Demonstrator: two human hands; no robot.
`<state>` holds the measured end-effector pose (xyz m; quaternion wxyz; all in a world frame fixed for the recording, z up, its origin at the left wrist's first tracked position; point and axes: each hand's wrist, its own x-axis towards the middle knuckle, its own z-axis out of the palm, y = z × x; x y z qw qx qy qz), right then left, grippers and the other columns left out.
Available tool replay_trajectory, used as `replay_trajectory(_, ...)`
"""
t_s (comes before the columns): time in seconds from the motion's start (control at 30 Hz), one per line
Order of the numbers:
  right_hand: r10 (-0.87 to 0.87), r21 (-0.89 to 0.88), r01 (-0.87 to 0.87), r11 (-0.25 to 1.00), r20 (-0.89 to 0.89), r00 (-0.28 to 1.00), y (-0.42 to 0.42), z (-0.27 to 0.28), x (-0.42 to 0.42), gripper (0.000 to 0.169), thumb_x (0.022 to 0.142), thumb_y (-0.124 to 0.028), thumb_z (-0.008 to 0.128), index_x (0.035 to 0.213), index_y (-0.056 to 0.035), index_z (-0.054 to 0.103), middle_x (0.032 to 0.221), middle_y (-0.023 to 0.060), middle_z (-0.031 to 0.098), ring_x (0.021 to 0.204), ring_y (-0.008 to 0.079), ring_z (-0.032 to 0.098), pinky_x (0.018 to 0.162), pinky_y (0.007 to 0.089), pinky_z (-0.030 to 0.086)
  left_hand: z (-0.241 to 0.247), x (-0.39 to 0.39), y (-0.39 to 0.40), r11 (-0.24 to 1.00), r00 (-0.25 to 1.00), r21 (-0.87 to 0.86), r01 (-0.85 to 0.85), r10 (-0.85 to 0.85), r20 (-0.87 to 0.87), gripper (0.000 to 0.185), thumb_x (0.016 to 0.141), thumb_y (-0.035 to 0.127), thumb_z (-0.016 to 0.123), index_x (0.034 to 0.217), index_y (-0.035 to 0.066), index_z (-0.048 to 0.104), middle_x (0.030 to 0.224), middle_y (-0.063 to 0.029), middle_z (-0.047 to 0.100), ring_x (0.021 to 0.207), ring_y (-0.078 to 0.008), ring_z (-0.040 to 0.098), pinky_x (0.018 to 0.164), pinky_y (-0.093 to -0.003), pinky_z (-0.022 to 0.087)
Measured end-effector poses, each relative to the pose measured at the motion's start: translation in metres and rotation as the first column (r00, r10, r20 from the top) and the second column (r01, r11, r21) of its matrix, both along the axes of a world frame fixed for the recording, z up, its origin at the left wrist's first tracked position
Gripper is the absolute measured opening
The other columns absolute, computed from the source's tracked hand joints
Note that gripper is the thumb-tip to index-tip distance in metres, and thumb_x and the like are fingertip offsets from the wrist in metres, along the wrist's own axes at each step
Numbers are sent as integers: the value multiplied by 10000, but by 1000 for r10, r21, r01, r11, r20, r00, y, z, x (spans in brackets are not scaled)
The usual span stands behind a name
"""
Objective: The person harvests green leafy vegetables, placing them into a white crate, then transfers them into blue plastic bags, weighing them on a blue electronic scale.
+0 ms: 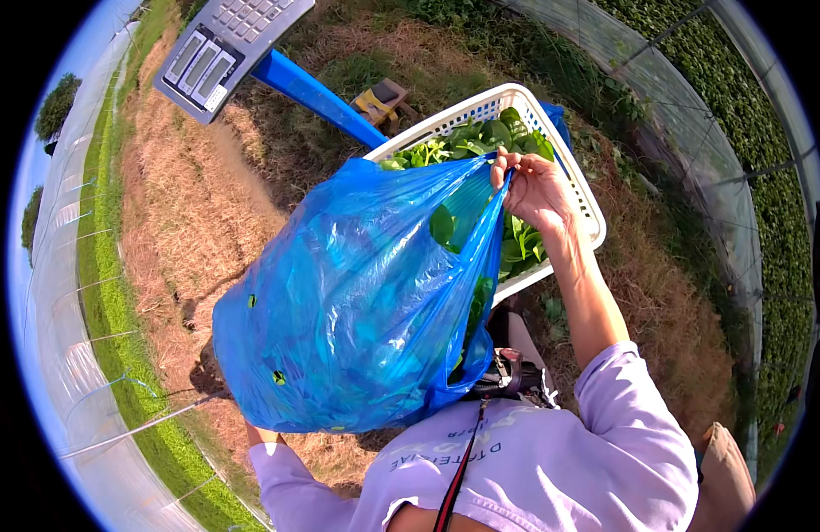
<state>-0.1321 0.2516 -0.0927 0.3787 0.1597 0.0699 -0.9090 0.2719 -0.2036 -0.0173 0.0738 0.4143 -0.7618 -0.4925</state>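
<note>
A large translucent blue plastic bag [357,292], bulging with green leaves, lies tilted before my chest. My right hand [533,186] pinches the gathered top of the bag between thumb and fingers, above the basket. Leaves show through the gap below the pinch and through small holes in the film. My left hand is hidden beneath the bag's lower left end; only the wrist [262,435] shows, so its grip is not visible. Under the bag's mouth, a white perforated plastic basket [593,216] holds loose leafy greens [493,133].
A digital scale display with a keypad [200,66] stands at upper left on a blue post [317,96]. Behind the basket, a yellow-and-dark object [377,103] lies on dry grass. Plastic-film tunnels [722,166] flank the strip. A black pouch [510,379] hangs at my waist.
</note>
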Motion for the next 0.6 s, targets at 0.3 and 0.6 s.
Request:
replay_trajectory(0.3,781,932,220,-290,97,617,109,-176,-5,252,902,-208,544,1059,-12,562,948,207,636,888,378,649,769,430,549,-28,-77,48,983,971,-4,-183,180,-155,711,980,550,406,1383,-34,441,1406,-180,466,1304,-251,433,1109,-379,319)
replay_trajectory(0.6,688,744,628,229,-580,436,17,-118,11,374,916,-332,512,1107,-22,599,1136,209,577,1111,405,504,971,500,388,-29,-135,75,961,921,-4,-278,265,-285,713,977,561,400,1389,-20,442,1414,-182,458,1319,-254,418,1121,-387,300)
